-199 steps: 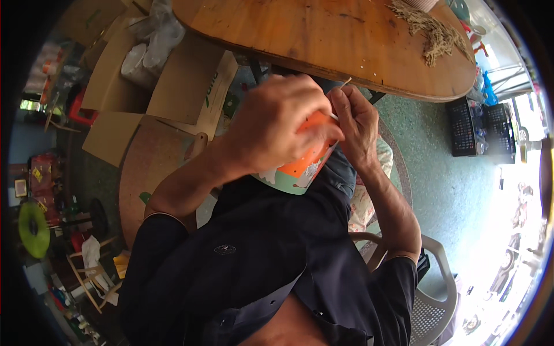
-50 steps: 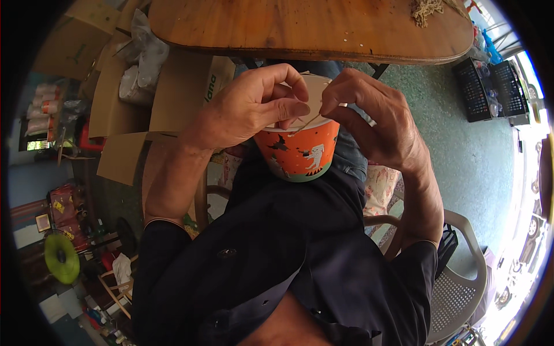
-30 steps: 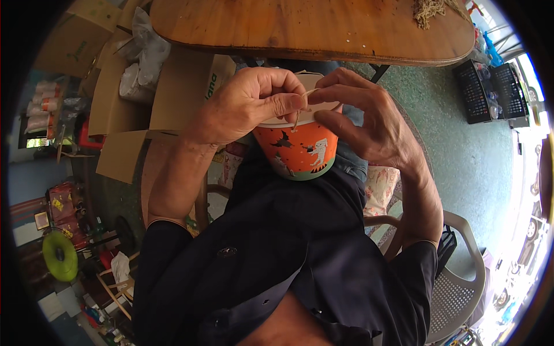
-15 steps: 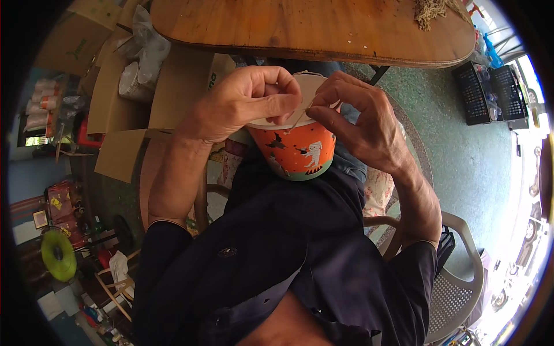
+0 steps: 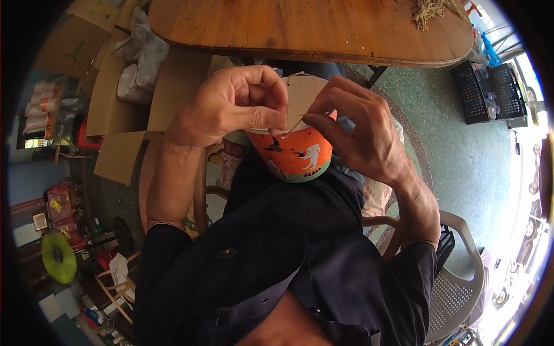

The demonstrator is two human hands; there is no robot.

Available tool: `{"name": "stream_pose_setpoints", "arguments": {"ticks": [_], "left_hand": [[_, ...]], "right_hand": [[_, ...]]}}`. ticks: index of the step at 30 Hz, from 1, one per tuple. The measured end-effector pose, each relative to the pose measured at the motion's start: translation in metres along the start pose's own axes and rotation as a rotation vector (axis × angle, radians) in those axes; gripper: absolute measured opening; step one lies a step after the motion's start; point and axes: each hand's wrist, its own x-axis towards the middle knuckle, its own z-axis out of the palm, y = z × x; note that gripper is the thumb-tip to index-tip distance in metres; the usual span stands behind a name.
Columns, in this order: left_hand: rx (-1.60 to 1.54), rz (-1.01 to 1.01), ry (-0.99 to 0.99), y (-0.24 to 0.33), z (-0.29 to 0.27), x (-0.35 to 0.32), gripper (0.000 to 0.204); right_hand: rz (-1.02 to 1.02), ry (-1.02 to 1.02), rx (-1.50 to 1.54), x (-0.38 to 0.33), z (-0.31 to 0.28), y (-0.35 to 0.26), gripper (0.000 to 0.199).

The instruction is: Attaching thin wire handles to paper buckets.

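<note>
Left hand (image 5: 239, 111) and right hand (image 5: 363, 131), slightly farther apart than a moment ago, pinch thin cord (image 5: 296, 124) over the orange paper bucket (image 5: 291, 154) on the lap (image 5: 347, 172), apparently exposing more strand to work.

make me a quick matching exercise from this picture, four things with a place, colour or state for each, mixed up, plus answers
1 bucket
2 thin cord
3 crates
4 tangled bundle

a on the wooden table
b black, with holed sides
c orange, with a green base
d between left hand and right hand

Pairs: 1-c, 2-d, 3-b, 4-a
</note>
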Motion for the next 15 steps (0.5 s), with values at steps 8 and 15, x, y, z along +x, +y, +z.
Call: {"name": "stream_pose_setpoints", "arguments": {"ticks": [8,15], "left_hand": [[-0.117,0.143,0.086,-0.010,0.002,0.005,0.023],[0.079,0.135,0.261,-0.008,0.023,0.009,0.025]], "right_hand": [[-0.098,0.058,-0.122,0.001,0.000,-0.008,0.009],[-0.052,0.058,-0.173,-0.002,0.002,-0.008,0.010]]}}
